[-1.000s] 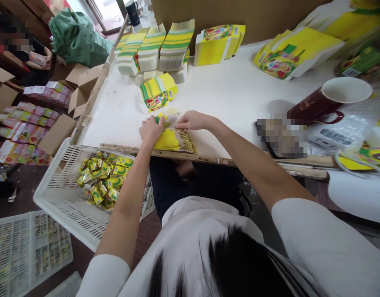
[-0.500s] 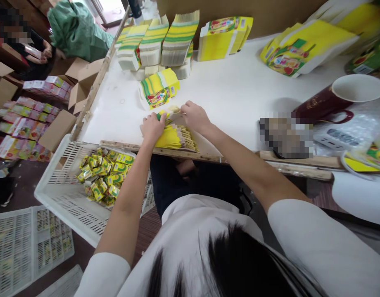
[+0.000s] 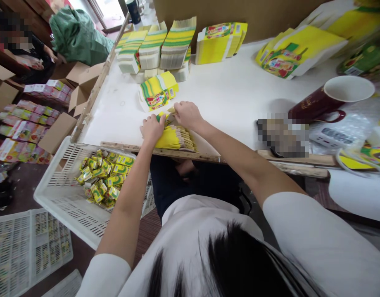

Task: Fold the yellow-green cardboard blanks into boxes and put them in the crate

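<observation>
My left hand [image 3: 153, 127] is closed on the left end of a small yellow and green paper carton [image 3: 165, 116], close to the table's front edge. At the carton's other end, the fingertips of my right hand [image 3: 188, 114] pinch a flap. My fingers partly cover this carton. Just below it, a fanned pile of flat yellow cartons [image 3: 174, 138] lies along the edge, touching or nearly touching my left hand. Beyond my hands sits a short stack of printed flat cartons [image 3: 158, 90].
Taller carton stacks [image 3: 178, 43] stand at the back. To the right are a dark red mug [image 3: 310, 103] and a blurred-out object [image 3: 283, 138]. A white plastic crate [image 3: 53, 185] holding many small cartons is below left. Another person [image 3: 29, 53] sits at far left.
My right hand has moved a little left, toward my left hand, with the flap in its fingertips. My left hand has stayed nearly in place. The view has shifted slightly.
</observation>
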`<state>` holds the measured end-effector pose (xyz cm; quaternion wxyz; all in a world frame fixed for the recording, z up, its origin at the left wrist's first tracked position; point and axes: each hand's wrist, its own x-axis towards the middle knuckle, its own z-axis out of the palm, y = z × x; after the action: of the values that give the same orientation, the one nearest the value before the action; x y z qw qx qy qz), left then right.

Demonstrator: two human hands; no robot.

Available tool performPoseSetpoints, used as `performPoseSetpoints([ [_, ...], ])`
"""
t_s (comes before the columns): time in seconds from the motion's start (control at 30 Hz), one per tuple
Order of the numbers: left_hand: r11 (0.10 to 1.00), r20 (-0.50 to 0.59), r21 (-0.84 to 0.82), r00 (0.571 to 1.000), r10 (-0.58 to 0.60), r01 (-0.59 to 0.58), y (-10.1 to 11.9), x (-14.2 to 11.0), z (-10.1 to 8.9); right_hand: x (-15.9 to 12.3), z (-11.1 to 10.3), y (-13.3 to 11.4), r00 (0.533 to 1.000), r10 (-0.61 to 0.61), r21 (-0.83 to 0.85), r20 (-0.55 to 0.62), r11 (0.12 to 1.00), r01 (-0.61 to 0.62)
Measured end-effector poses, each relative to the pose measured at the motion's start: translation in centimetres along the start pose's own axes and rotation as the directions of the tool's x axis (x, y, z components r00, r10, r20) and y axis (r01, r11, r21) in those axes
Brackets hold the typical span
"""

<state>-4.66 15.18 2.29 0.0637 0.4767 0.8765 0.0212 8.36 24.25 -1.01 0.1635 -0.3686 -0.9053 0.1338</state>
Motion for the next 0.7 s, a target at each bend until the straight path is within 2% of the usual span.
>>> performPoseSetpoints([
  [0.33, 1.000, -0.004, 0.003, 1.000, 0.013, -0.013, -0.2, 0.2, 0.3, 1.7, 1.5, -0.7, 0.975, 0.220, 0.137, -0.012, 0.967, -0.216],
  [0.53, 1.000, -0.018, -0.003, 1.000, 0.024, -0.024, -0.1, 0.1, 0.2, 1.5, 2.4, 1.4, 0.993, 0.109, 0.191, -0.042, 0.977, -0.099],
  [0.7, 0.999, -0.020, -0.003, 0.999, 0.033, -0.033, -0.1, 0.0, 0.2, 1.5, 1.7, 2.0, 0.999, 0.006, 0.132, -0.050, 0.991, 0.000],
])
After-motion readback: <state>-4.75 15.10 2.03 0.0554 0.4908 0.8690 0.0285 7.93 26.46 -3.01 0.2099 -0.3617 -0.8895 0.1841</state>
